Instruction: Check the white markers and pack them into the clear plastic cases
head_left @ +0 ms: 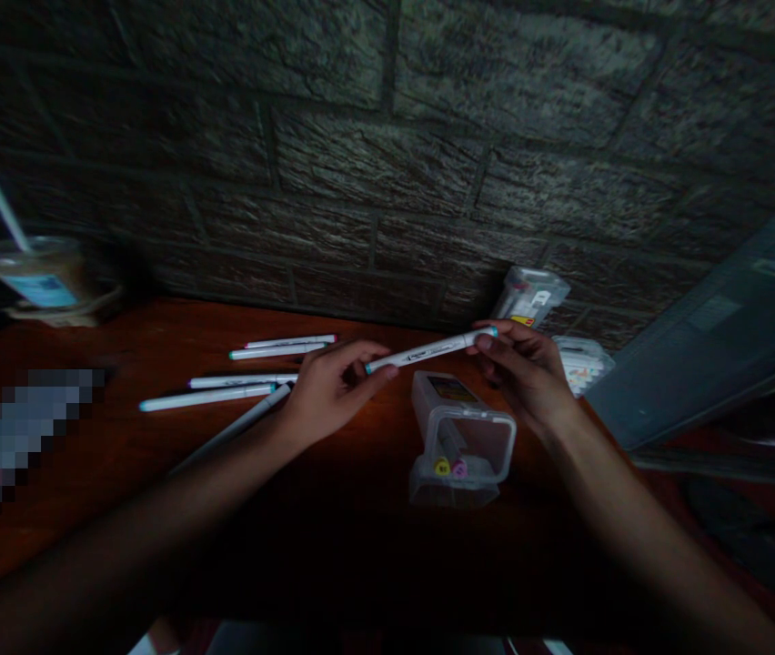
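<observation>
A white marker (432, 349) with teal ends is held level between my two hands, above the table. The fingers of my left hand (337, 387) pinch its left end, while my right hand (524, 368) grips the right end. Just below it lies a clear plastic case (473, 446), its opening facing me and its lid down. Inside the case are a yellow-ended marker (442, 467) and a pink-ended marker (459, 468). Several more white markers (206, 397) lie to the left of my left hand, one partly hidden by that forearm.
A plastic cup (43, 277) with a straw stands in a holder at the back left. Two more clear cases (534, 289) are near the stone wall (374, 173) at the back right. A grey metal post (694, 318) rises on the right.
</observation>
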Available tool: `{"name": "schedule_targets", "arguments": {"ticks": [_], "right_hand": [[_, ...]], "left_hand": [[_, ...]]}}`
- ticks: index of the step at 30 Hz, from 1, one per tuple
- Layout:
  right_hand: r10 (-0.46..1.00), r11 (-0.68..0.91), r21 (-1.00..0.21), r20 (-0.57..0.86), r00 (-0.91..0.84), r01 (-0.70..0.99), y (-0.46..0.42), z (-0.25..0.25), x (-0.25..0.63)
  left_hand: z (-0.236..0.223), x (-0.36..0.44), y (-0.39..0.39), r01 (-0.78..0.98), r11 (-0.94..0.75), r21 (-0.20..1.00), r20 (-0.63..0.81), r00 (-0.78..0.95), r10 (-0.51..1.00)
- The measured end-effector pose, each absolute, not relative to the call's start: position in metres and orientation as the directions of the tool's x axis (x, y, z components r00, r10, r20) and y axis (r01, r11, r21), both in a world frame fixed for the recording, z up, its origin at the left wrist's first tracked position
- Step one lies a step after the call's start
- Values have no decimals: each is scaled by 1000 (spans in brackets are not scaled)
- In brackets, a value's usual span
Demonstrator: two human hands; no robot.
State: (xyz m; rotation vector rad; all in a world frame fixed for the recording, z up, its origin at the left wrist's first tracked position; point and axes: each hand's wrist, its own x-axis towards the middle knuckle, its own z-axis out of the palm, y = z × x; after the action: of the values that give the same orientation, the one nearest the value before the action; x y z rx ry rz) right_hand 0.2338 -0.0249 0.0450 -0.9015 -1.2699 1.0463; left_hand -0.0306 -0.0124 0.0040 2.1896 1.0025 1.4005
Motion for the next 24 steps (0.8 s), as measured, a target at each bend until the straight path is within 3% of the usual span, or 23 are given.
{"name": "schedule_targets", "arguments": {"ticks": [5,18,24], "right_hand": [[955,296,-948,298,-4,-116,-26,45,235],[928,340,-937,348,-134,-82,-31,42,233],[919,367,-924,378,-109,-109,-30,46,232]], "left_hand": [[8,-31,-12,408,-729,550,661,321,678],[-1,-34,-3,451,-709,541,629,342,698],[0,-33,-4,461,-687,562,594,352,723]]}}
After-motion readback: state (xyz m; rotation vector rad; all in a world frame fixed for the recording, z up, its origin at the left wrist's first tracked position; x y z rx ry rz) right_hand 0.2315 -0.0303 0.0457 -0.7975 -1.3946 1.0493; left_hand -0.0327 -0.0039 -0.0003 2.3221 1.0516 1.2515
